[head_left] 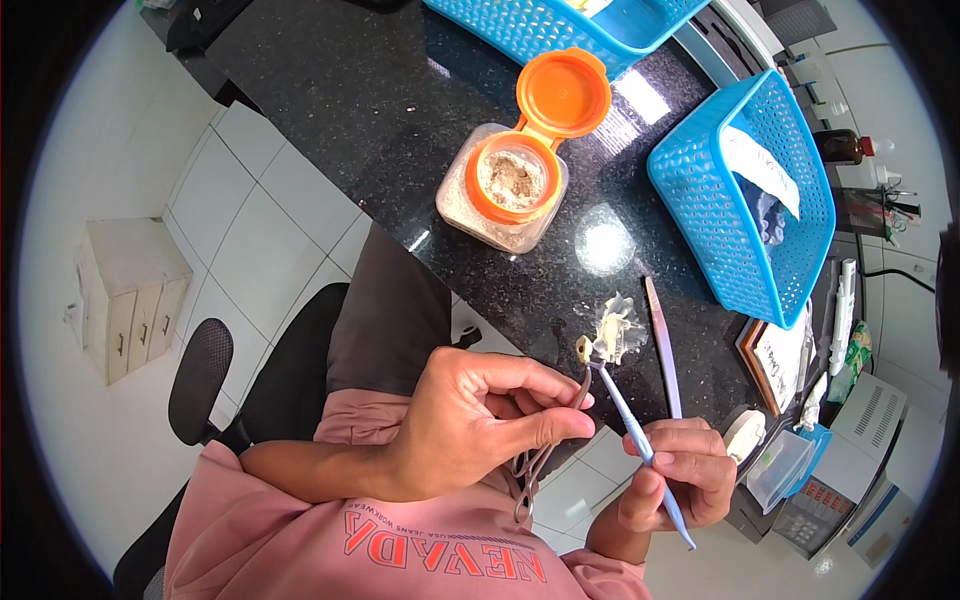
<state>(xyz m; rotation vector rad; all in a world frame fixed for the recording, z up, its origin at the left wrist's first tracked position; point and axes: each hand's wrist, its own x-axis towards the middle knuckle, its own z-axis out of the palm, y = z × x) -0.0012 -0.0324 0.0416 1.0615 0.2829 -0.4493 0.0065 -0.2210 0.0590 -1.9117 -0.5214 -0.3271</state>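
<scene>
My left hand (490, 415) is closed round a scissor-handled metal clamp (538, 470), whose ring handles hang below the fingers. At the clamp's tip sits a small cream-coloured, tooth-like piece (583, 347) with a dark spot. My right hand (683, 475) grips a slim light-blue hand tool (632, 425) like a pen; its tip meets or lies just beside the small piece. Behind the tips, a smear of cream paste (620, 330) is spread on the black speckled counter (400, 120). A flat metal spatula (662, 345) lies right of the smear, its lower end near my right fingers.
An opened clear jar (470, 205) of beige powder with an orange flip lid (563, 95) stands further back. Blue plastic baskets (700, 210) are at the right and far side. A white-topped round container (744, 436) sits beyond my right hand.
</scene>
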